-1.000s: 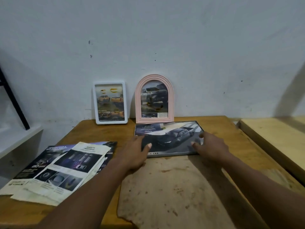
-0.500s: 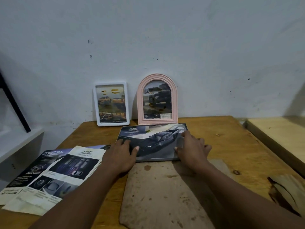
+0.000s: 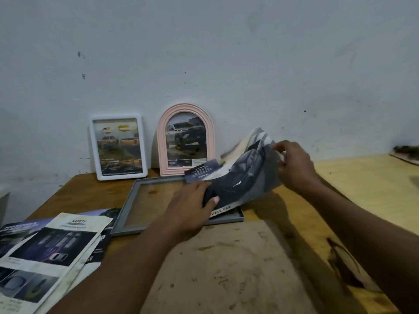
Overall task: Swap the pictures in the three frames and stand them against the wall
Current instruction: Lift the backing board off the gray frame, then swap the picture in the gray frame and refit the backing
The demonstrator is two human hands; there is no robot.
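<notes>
A grey rectangular frame [image 3: 127,205] lies flat on the wooden table [image 3: 74,193], its glass bare on the left. A dark car picture [image 3: 244,177] curls up off its right half. My right hand [image 3: 294,168] pinches the picture's raised right edge. My left hand [image 3: 190,209] lies flat, pressing the picture's lower left part down on the frame. A white rectangular frame [image 3: 118,146] and a pink arched frame [image 3: 186,141] stand against the wall, each holding a truck picture.
Several loose car brochure pages [image 3: 49,252] lie at the table's left front. A stained brown sheet [image 3: 238,268] covers the near middle. A paler wooden surface [image 3: 362,184] adjoins on the right. The white wall [image 3: 226,64] runs behind.
The frame has slid left and nearer. My right hand has taken the picture's right edge and lifted it off the frame, baring the glass. My left hand stays pressing down.
</notes>
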